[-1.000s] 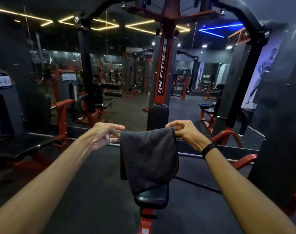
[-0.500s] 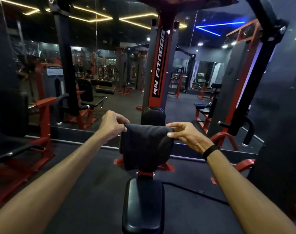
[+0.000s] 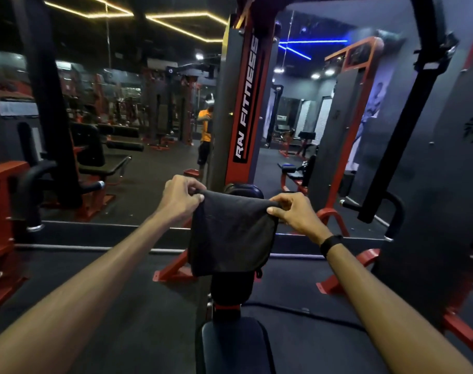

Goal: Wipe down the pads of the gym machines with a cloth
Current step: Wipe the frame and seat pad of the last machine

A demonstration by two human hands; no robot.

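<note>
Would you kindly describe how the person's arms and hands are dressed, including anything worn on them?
Both forearms are bare, with no sleeves in view. The left hand wears nothing. The right hand has a black band around the wrist. No gloves or rings show.

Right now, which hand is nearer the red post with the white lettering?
Left. The left hand sits just left of the red post's base; the right hand is farther right. Both pinch the cloth.
</note>
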